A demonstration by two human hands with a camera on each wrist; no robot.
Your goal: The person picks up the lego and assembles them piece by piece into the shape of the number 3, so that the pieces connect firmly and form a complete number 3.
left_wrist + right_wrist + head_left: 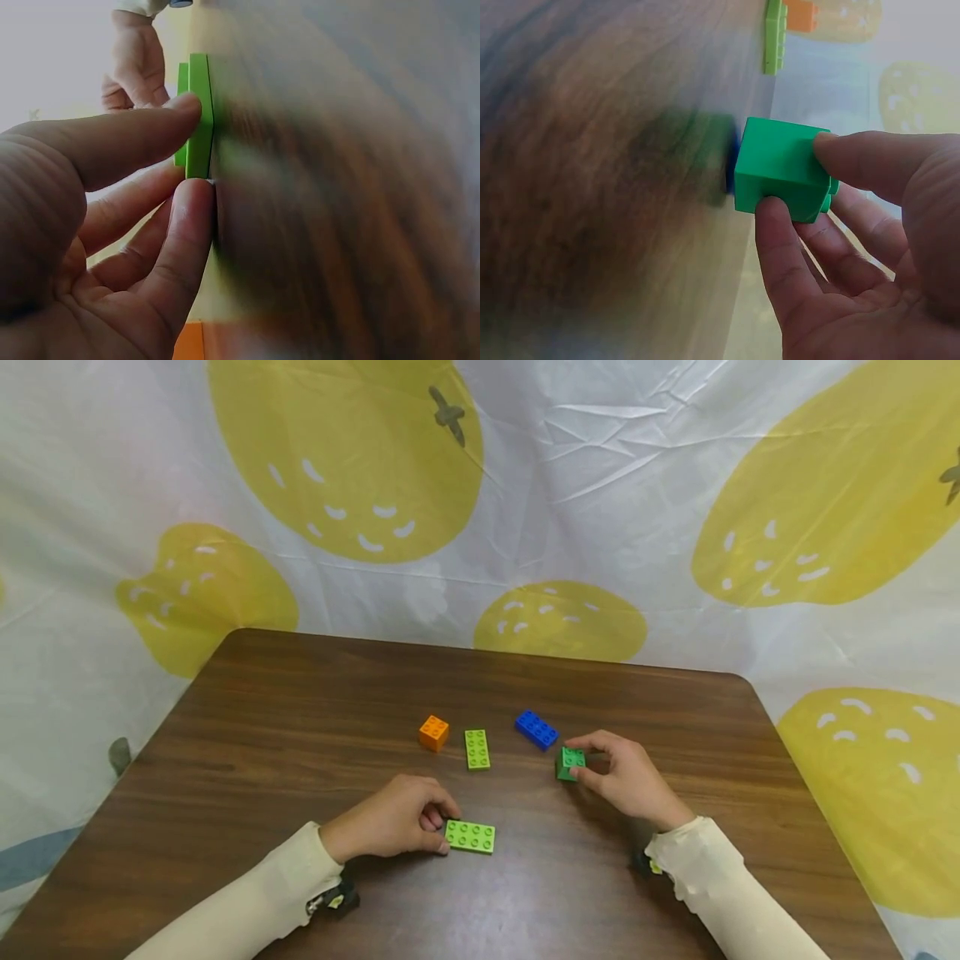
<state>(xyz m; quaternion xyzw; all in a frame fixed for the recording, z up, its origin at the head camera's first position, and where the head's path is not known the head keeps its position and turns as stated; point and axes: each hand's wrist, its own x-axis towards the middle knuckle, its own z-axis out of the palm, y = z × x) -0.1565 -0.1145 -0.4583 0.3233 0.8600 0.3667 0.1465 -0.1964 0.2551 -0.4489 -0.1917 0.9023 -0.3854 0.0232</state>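
Observation:
My left hand [405, 817] pinches the left end of a flat lime-green building brick [471, 837] near the front of the table. In the left wrist view the thumb lies across the edge of this lime brick [199, 139], with a fingertip at its near corner. Farther right, my right hand [626, 774] grips a green square brick [571, 763] between thumb and fingers. The right wrist view shows the green brick [780, 161] close over the wood, its studs facing away from the tabletop.
Beyond the hands, an orange square brick [433, 733], a second flat lime brick [477, 749] and a blue brick [536, 729] lie on the brown wooden table [337, 693]. A white cloth with yellow fruit prints [360, 460] hangs behind the table's far edge.

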